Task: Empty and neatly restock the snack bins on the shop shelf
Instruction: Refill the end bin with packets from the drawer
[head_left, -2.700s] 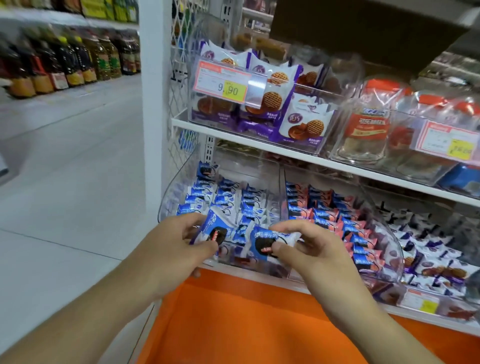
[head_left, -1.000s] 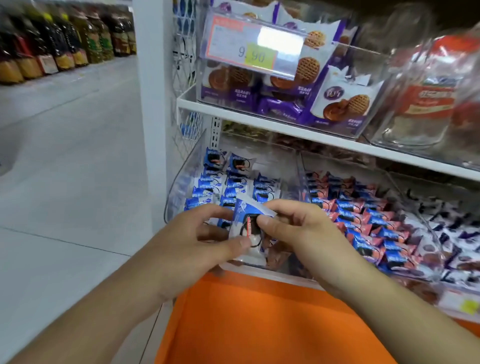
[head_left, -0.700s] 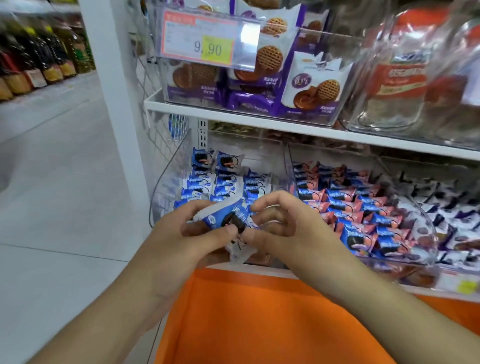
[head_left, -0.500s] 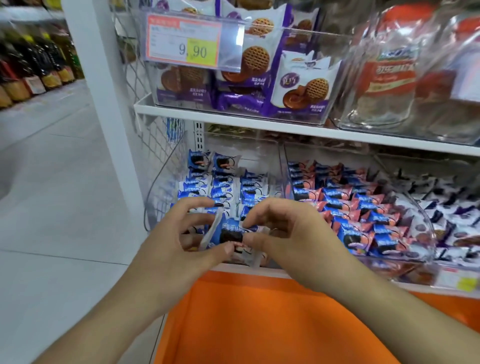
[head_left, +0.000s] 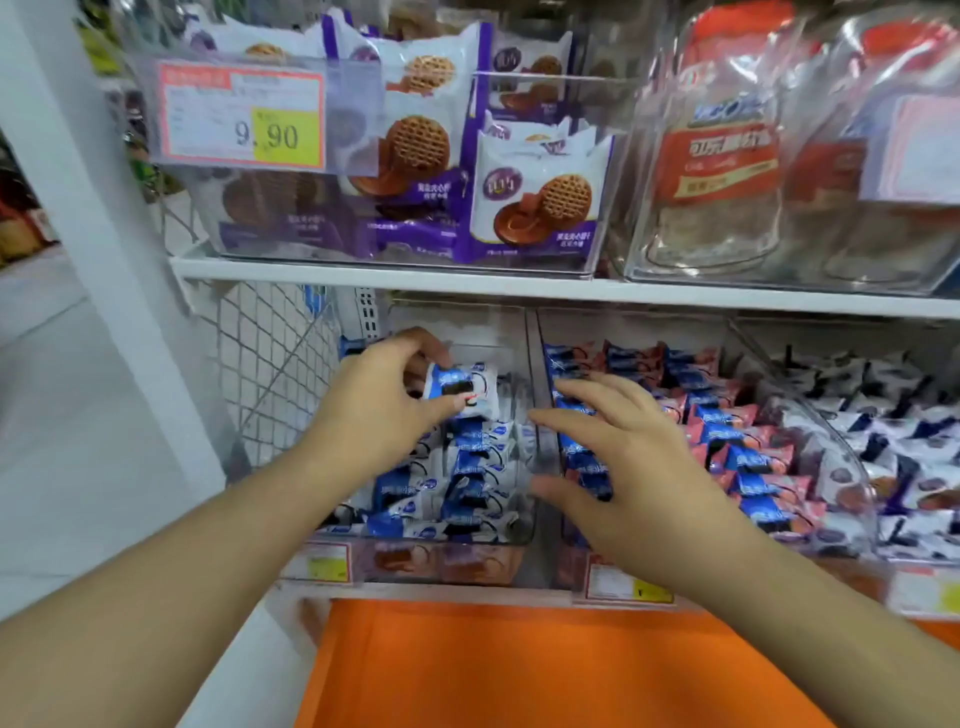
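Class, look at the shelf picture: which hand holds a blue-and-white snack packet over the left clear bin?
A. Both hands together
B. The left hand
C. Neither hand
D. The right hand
B: the left hand pinches the blue-and-white packet above the left bin, while the right hand is spread open and grips nothing.

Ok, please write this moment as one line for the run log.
stage: restocking | left hand: pinches blue-and-white snack packet over left clear bin | right hand: open, empty, over bin divider
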